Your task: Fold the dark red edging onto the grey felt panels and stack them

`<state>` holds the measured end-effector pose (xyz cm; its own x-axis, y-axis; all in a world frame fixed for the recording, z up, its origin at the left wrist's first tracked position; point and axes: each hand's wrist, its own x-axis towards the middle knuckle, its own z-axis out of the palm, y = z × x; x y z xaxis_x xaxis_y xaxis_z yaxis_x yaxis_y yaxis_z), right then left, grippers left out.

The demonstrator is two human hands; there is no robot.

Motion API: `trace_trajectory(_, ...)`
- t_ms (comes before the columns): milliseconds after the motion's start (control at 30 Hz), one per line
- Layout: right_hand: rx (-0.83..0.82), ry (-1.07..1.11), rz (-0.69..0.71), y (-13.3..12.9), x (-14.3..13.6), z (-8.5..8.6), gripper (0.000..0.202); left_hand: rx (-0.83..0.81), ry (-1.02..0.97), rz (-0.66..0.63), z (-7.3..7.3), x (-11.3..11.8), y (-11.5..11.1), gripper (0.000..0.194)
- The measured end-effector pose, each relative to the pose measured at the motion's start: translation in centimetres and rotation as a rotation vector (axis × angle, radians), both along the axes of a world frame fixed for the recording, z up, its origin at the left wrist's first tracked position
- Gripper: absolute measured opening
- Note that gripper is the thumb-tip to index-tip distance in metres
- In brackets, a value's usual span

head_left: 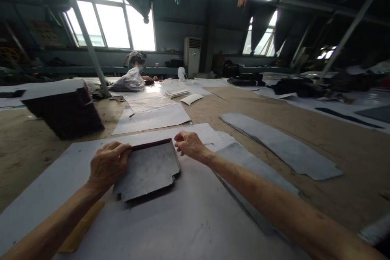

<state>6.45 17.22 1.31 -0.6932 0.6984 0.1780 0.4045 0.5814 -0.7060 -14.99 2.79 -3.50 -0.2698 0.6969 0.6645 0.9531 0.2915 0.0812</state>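
1. The left hand (108, 164) rests on the left edge of a small stack of dark cut pieces (149, 170), fingers curled over the far-left corner and pressing down. I'd call that steadying the stack, not lifting it.
2. The right hand (189, 144) is just past the stack's far-right corner, fingers loosely pinched together. Can't tell if there's anything between them, and it looks barely off the stack's edge or just touching it.
3. The stack sits in the middle of a big white paper sheet (183, 219) on the bench (304, 130), right in front of the person.
4. Handling guess: thin flat sheets, dark grey on top with a maroon edge showing at the back. Probably light and fairly floppy singly but stiffer as a pile, and layers could slide out of line. Best taken by the two far corners or the side edges, keeping it flat.
5. Around it: long grey strips (283, 148) to the right, a taller dark stack (65, 111) to the left, and another person (138, 67) at the far end of the bench.
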Motion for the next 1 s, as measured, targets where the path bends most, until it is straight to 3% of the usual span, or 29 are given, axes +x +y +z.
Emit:
trace_trajectory(233, 0.111, -0.178, -0.048, -0.3, 6.9, 1.3, 0.016, -0.010, 0.088, 0.041, 0.6, 0.3, -0.2, 0.024)
trace_trajectory(433, 0.217, -0.315, -0.149, -3.6, 16.2, -0.3, 0.006, 0.053, 0.117, 0.042, 1.6, 1.2, -0.6, 0.030)
trace_trajectory(567, 0.292, -0.285, -0.167, -4.7, 19.1, -2.1, 0.014, 0.158, 0.140, -0.229, 2.8, 6.0, -0.5, 0.027)
trace_trajectory(700, 0.292, -0.236, -0.143, -4.2, 19.1, -3.2, 0.009, -0.006, -0.028, -0.595, 2.7, 13.4, -0.3, 0.021)
trace_trajectory(800, 0.296, -0.218, -0.097, -3.7, 18.7, -3.7, 0.012, -0.156, -0.206, -0.797, 1.9, 18.1, -0.4, 0.025)
trace_trajectory(900, 0.292, -0.197, -0.064, -3.3, 18.8, -4.1, 0.012, -0.258, -0.282, -0.908, 1.1, 21.0, -0.3, 0.026)
trace_trajectory(1000, 0.250, -0.170, -0.061, -3.1, 18.9, -4.1, 0.013, -0.328, -0.288, -0.932, 0.7, 22.4, 0.1, 0.026)
